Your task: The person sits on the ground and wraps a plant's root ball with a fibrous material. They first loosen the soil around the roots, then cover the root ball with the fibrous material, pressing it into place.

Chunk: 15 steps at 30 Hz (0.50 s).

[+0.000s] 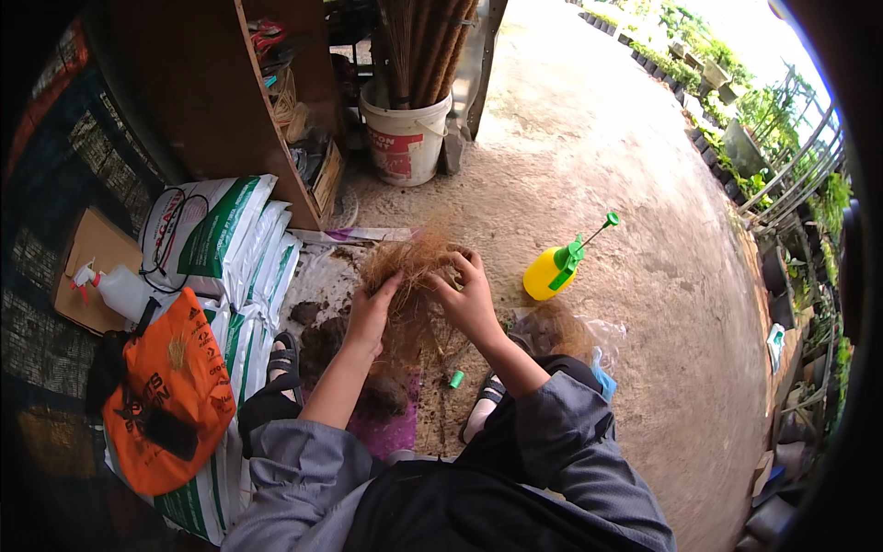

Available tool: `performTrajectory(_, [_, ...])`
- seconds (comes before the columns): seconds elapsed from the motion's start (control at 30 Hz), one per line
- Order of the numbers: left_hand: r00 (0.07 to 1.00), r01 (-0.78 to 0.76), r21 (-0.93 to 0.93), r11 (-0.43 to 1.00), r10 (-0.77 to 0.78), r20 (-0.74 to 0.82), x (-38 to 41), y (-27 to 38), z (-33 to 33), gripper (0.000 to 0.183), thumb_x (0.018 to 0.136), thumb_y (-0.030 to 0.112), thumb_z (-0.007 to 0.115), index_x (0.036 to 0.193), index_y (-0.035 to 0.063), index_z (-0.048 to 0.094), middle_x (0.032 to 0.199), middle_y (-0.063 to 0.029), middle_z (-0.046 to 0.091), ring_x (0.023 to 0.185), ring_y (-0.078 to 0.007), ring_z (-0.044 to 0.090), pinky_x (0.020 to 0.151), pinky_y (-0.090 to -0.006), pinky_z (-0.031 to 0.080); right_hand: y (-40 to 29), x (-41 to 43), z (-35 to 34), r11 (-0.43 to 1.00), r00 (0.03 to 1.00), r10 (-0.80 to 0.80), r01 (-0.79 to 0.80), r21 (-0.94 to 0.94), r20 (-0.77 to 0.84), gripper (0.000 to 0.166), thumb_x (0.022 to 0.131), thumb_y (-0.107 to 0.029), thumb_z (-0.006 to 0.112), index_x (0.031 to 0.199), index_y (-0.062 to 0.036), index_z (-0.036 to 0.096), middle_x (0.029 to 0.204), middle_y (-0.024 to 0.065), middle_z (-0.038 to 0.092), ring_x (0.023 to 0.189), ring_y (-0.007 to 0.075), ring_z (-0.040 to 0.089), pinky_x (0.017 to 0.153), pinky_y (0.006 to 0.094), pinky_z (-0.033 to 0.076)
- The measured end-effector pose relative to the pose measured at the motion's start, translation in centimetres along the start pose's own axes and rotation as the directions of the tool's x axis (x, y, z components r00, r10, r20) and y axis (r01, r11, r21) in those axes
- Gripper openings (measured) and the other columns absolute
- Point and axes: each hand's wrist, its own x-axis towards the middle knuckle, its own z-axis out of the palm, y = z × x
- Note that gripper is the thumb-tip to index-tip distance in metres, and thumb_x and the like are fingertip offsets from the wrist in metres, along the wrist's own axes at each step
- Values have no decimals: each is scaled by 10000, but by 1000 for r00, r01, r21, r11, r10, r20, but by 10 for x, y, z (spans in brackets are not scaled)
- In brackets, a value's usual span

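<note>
A loose tuft of brown coconut fibre (412,265) is held up between my two hands, its strands sticking out on every side. My left hand (368,312) pinches it from the left, thumb on top. On the other side my right hand (469,293) grips it with bent fingers. Below them, dark clumps of soil (323,345) lie on a dirty plastic sheet (383,431), with a rounded dark root ball or clod (384,395) nearer me. A small green spool (457,379) rests on the ground between my feet. More fibre (562,331) sits in a clear plastic bag by my right arm.
A yellow pump sprayer (550,273) with a green top stands to the right. Stacked sacks (214,234) at left carry an orange bag (172,400), a phone (170,433) and a white spray bottle (124,290). Ahead are a shelf (293,152) and a white bucket (407,138) of brooms.
</note>
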Motion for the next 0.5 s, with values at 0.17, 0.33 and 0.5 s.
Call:
performTrajectory(0.17, [999,17,37,999,-16,-30,-3,-7,0,455,828,213,621,1210,11,479,1171,-99,535,1024,-198,547,867,-318,443,0,-3,-6,986,986,-120,105,-130,-117,267,747,-119,665,969,6,585,1175,180,442,1070,314,471,907,360,386])
performTrajectory(0.33, [998,43,-237,971,-51,-29,6,-14,-9,433,831,201,619,1204,27,484,1164,-92,540,1048,-215,536,863,-341,460,-1,6,-8,974,968,-132,87,-207,-213,208,755,-124,655,904,1,581,1206,183,438,1073,310,469,874,357,402])
performTrajectory(0.5, [980,-147,-297,943,97,-175,8,-12,-10,448,823,183,634,1210,21,475,1177,-93,530,1053,-217,529,867,-345,459,-3,7,2,987,980,-114,93,-133,-166,220,797,-130,622,962,-5,548,1187,160,455,1045,267,490,817,333,435])
